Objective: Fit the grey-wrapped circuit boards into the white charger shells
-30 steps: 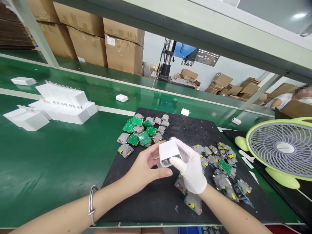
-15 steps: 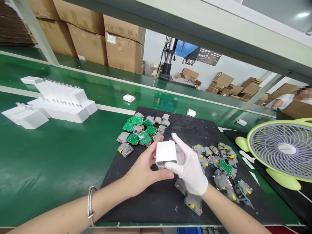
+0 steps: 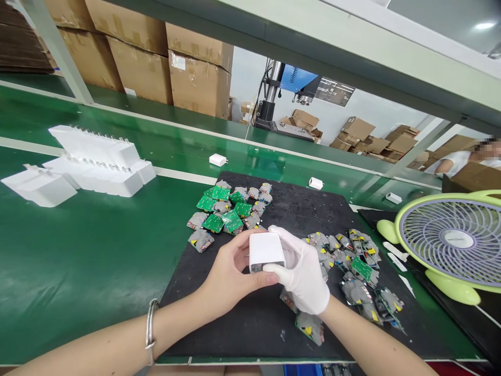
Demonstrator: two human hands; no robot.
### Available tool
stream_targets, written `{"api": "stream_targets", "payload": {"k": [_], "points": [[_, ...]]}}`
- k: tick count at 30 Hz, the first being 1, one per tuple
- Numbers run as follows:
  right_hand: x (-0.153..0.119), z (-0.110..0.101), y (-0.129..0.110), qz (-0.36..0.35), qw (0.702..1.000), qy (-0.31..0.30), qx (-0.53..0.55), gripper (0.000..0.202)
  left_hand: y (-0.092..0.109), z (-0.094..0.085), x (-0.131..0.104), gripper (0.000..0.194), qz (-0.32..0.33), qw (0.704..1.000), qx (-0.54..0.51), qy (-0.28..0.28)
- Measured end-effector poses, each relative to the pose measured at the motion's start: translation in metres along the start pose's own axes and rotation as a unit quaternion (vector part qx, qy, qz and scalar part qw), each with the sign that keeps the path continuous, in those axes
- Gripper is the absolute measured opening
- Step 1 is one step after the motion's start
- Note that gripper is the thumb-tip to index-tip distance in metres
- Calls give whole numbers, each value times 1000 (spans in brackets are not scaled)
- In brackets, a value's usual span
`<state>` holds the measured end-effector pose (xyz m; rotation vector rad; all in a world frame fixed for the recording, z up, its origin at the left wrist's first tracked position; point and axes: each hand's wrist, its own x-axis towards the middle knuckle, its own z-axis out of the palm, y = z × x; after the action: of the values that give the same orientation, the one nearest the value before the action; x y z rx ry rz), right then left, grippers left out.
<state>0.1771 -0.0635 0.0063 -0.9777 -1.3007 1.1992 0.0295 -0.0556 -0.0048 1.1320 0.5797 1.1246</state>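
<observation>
A white box-shaped housing (image 3: 266, 248) is held between both hands above the black mat (image 3: 230, 329); something grey shows in its near opening. My left hand (image 3: 230, 269), bare, grips it from the left with the thumb along the near side. My right hand (image 3: 305, 271), in a white glove, closes on its right side, thumb at the near edge. Green and grey circuit boards (image 3: 233, 222) lie in a cluster behind my left hand. More grey-coated boards (image 3: 356, 290) with yellow parts are spread to the right, some just below my right hand.
White housings (image 3: 105, 167) stand in stacked rows on the green bench (image 3: 97, 250). Single housings (image 3: 217, 160) lie beyond the mat. A green fan (image 3: 457, 239) stands at right. Cartons (image 3: 199, 78) and a person's arm (image 3: 444, 166) are in the background.
Both hands have closed more tightly round the housing, and the right fingers have come down over its far side. The single housings beyond the mat have shifted right.
</observation>
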Motion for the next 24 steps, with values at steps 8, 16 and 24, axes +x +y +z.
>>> {"api": "stream_targets", "payload": {"k": [8, 16, 24], "points": [[1, 1, 1, 30, 999, 15, 7, 55, 6, -1, 1, 47, 0, 1000, 24, 1], [10, 0, -4, 80, 994, 16, 77, 49, -4, -13, 12, 76, -10, 999, 31, -20], [10, 2, -11, 82, 988, -23, 129, 64, 6, -20, 13, 51, 85, 973, 213, -7]]}}
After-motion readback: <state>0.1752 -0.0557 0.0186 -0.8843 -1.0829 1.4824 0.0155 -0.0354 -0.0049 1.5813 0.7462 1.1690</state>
